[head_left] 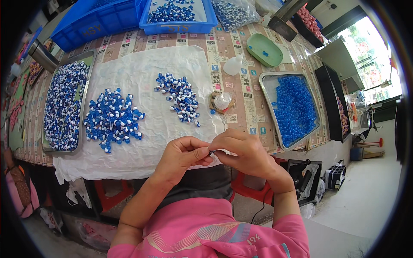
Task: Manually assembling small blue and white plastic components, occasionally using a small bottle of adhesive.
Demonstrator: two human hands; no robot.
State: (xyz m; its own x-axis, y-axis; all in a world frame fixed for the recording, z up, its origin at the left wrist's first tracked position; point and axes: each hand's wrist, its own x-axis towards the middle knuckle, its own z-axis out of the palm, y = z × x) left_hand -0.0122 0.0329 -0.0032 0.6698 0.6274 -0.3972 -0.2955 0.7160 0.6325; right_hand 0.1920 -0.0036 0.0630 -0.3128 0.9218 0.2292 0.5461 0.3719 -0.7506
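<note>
My left hand point(185, 155) and my right hand point(241, 148) meet at the near edge of a white paper sheet point(124, 69). Both are closed, thumbs and fingertips pinched around one tiny dark piece point(211, 152), mostly hidden and too small to name. Beyond them on the paper lie two loose piles of small blue-and-white drop-shaped pieces: a wide pile point(112, 118) on the left and a narrower pile point(183, 96) near the middle. A small clear round container point(222, 101) stands just past my right hand, at the paper's right edge.
A metal tray point(84, 96) of blue-and-white pieces is at left. Another tray point(267, 90) with clear blue beads is at right. Farther back are a green dish point(258, 43), a white squeeze bottle point(233, 65), blue bins point(97, 26) and a bead-filled bag point(235, 15).
</note>
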